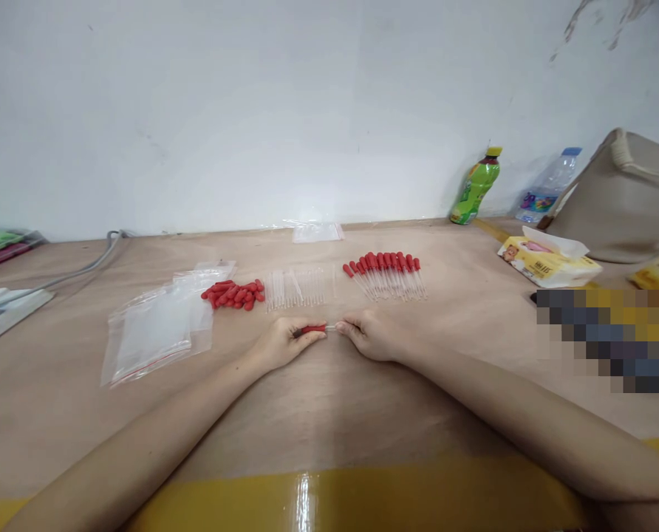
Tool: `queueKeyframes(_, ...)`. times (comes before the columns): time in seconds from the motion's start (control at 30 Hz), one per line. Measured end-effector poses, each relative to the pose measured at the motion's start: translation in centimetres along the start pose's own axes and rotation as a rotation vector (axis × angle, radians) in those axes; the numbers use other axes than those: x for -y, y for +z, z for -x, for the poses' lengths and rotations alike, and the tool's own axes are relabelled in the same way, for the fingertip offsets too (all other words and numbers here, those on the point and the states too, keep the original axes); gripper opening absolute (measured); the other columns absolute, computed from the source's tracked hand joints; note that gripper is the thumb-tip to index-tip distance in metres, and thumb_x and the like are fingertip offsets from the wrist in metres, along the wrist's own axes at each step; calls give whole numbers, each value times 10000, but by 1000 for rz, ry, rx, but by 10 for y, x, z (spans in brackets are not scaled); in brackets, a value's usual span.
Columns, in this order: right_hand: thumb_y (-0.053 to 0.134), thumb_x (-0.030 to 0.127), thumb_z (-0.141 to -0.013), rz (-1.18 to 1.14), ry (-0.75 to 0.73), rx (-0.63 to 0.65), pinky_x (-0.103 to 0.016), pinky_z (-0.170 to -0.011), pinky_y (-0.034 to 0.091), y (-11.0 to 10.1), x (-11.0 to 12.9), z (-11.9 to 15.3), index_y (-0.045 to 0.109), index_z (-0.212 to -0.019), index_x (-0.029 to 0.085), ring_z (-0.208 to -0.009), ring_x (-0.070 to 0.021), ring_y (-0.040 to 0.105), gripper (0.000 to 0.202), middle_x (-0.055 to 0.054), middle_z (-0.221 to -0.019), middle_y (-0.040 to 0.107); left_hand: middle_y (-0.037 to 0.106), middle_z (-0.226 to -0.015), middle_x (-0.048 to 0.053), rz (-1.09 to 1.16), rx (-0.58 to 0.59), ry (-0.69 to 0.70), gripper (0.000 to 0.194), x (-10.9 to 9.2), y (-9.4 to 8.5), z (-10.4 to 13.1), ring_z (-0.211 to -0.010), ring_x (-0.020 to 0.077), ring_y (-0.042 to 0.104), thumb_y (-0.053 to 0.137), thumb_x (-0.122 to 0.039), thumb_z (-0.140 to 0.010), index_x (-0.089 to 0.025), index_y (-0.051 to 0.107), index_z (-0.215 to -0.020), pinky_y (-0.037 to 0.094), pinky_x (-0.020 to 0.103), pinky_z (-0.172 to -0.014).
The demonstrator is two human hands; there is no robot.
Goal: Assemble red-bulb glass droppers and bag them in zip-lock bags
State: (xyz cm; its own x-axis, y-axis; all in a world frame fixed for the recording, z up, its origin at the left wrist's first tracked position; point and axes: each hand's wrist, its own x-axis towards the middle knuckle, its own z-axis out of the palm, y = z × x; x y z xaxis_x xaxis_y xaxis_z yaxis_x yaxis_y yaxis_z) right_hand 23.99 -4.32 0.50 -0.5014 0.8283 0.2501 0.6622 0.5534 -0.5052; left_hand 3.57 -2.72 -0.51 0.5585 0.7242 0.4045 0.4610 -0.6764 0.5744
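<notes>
My left hand (282, 343) pinches a red rubber dropper bulb (314, 328) near the table's middle. A clear glass pipette tube (331, 328) is pinched in my right hand (369, 334), its end meeting the bulb's mouth; how far it sits inside cannot be made out. Just beyond my left hand lies a heap of loose red bulbs (234, 294). Beside the heap, a row of clear glass tubes (296, 288) rests on the table. Farther right, several droppers with red bulbs fitted (388, 275) lie side by side, bulbs pointing away from me.
Clear zip bags (155, 325) are stacked at left, with another bag (317, 233) by the wall. A grey cable (80, 272) runs along the left. At right stand a green bottle (476, 186), a clear bottle (548, 188), a tissue pack (548, 258) and a beige bag (617, 199).
</notes>
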Motion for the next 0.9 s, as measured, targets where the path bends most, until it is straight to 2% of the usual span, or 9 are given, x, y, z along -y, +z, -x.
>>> queueKeyframes(0.13, 432, 240, -839, -44, 40, 109, -195, -474, 274, -13, 8, 1, 500, -598, 154, -480, -71, 401, 265, 23, -545, 511, 691, -875, 55, -44, -39, 24, 187, 0, -2, -2, -757, 154, 638, 579, -271, -786, -170, 665, -917, 518, 259, -688)
queueKeyframes(0.2, 449, 243, -824, -107, 85, 214, -192, -463, 294, -22, 8, 2, 538, -618, 156, -465, -71, 425, 241, 20, -549, 546, 671, -841, 52, -35, -68, -25, 270, 1, -2, -3, -691, 135, 615, 593, -284, -772, -162, 624, -1012, 513, 254, -647)
queueKeyframes(0.27, 447, 256, -822, -193, 172, 268, -193, -457, 319, -30, 2, 1, 572, -641, 155, -451, -72, 457, 242, 8, -569, 589, 633, -797, 33, -2, -78, -100, 367, 2, -1, -4, -617, 109, 574, 599, -297, -762, -153, 565, -1098, 501, 237, -594)
queueKeyframes(0.3, 439, 268, -826, -226, 233, 252, -196, -457, 333, -33, -3, -1, 583, -652, 153, -447, -76, 474, 253, 0, -581, 605, 611, -778, 22, 16, -69, -131, 386, 3, -1, -5, -593, 98, 553, 596, -301, -762, -151, 549, -1114, 493, 227, -574)
queueKeyframes(0.37, 427, 295, -825, -211, 360, 128, -210, -470, 359, -39, -15, -9, 595, -663, 154, -461, -94, 511, 273, -14, -594, 620, 577, -760, 10, 28, -32, -157, 358, 2, -1, -6, -572, 86, 522, 582, -305, -768, -152, 557, -1091, 473, 211, -546)
queueKeyframes(0.47, 441, 328, -798, 45, 483, -132, -241, -521, 380, -43, -31, -28, 609, -626, 163, -556, -145, 560, 292, -32, -601, 620, 563, -752, 13, -19, 4, -142, 288, 0, -2, -7, -581, 89, 511, 564, -290, -777, -152, 596, -1028, 452, 212, -544)
queueKeyframes(0.53, 438, 330, -788, 210, 548, -219, -260, -548, 386, -43, -37, -41, 622, -616, 169, -627, -176, 577, 299, -51, -638, 629, 560, -744, 19, -45, 8, -131, 248, -3, -3, -7, -585, 94, 510, 558, -278, -779, -144, 617, -980, 442, 216, -543)
queueKeyframes(0.73, 445, 301, -780, 442, 665, -219, -325, -633, 420, -31, -37, -60, 656, -832, 141, -798, -256, 606, 270, -134, -842, 649, 581, -773, 41, -59, 28, -114, 188, -6, -4, -8, -601, 100, 521, 553, -251, -782, -135, 635, -907, 431, 219, -540)
queueKeyframes(0.9, 439, 337, -789, 401, 734, -185, -346, -656, 433, -24, -38, -64, 647, -883, 138, -832, -274, 611, 303, -150, -873, 644, 584, -777, 36, -63, 31, -94, 165, -5, -4, -7, -597, 95, 519, 549, -237, -787, -146, 638, -892, 429, 214, -542)
